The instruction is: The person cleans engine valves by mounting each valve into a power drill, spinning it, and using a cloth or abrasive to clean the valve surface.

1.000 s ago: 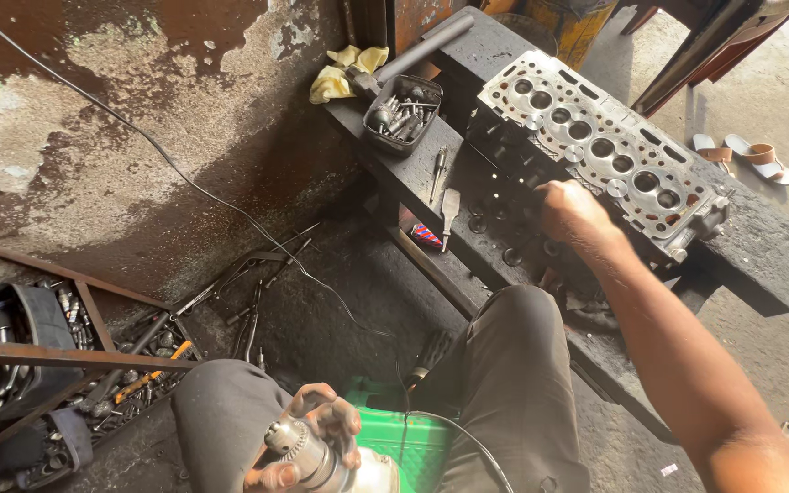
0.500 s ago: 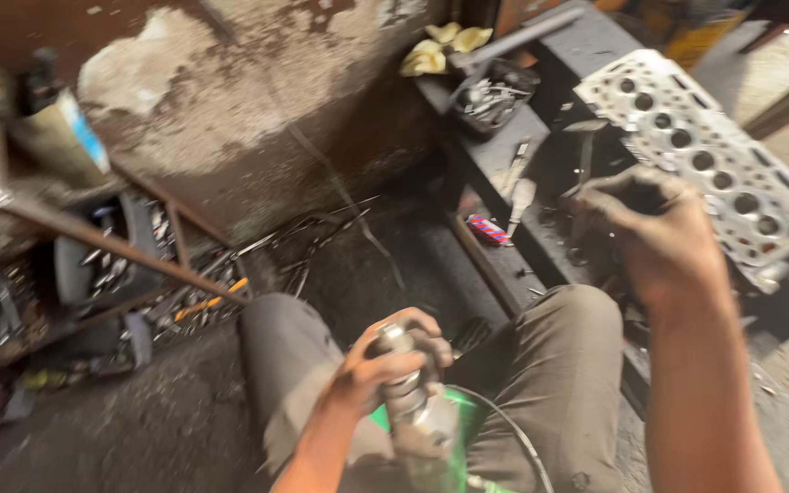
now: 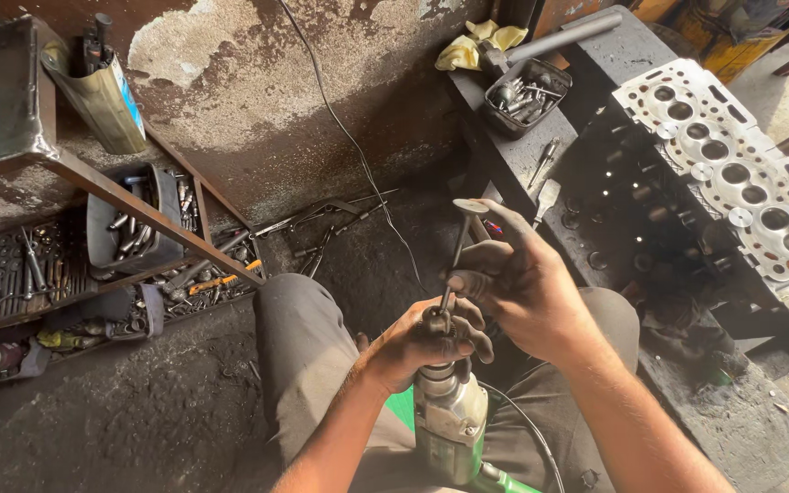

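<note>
An engine valve (image 3: 459, 239), a thin steel stem with a flat round head at the top, stands upright with its lower end in the chuck of a green and silver electric drill (image 3: 450, 418) above my lap. My right hand (image 3: 520, 285) grips the valve stem. My left hand (image 3: 422, 345) is wrapped around the drill's chuck end. A grey aluminium cylinder head (image 3: 734, 173) with several round ports lies on the dark bench (image 3: 513, 155) at the right, apart from both hands.
A black tray of small metal parts (image 3: 527, 96) and yellow rags (image 3: 472, 44) sit at the bench's far end. On the left a rusty rack (image 3: 93, 187) holds sockets and hand tools. Loose pliers and wrenches (image 3: 321, 228) and a cable lie on the oily floor.
My right hand left the cylinder head and came over my lap holding a valve. My left hand raised the drill to meet it. The view swung left and down.
</note>
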